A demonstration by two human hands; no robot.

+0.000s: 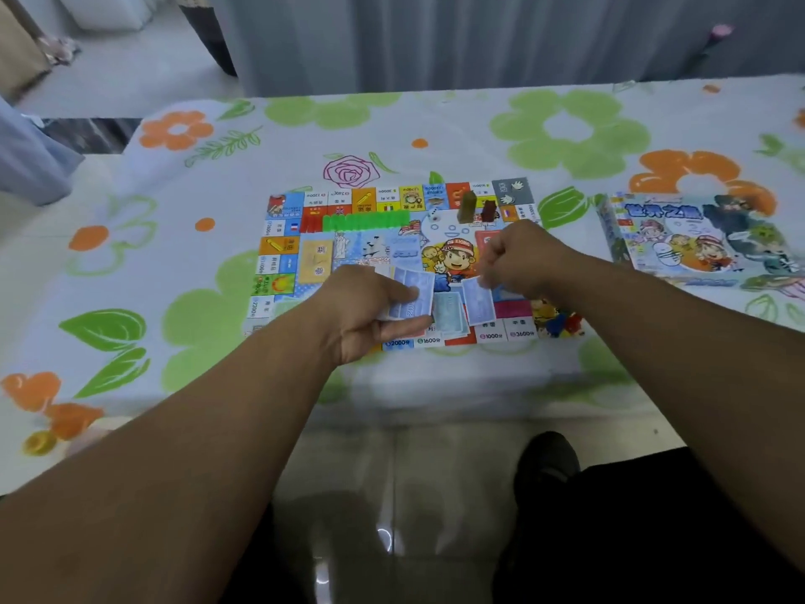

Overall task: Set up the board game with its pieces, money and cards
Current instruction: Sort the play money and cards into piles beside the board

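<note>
The colourful game board lies flat on the flowered table. My left hand grips a fanned stack of blue paper money over the board's near edge. My right hand pinches the top of one blue note just right of that stack. More notes lie on the board under them. A row of green houses, red houses, a white die and two upright tokens stand on the far half. Small coloured pieces sit at the near right corner.
The game box lies on the table to the right of the board. A yellow card deck rests on the board's left part. The table's near edge runs just below the board; my legs and the tiled floor are underneath.
</note>
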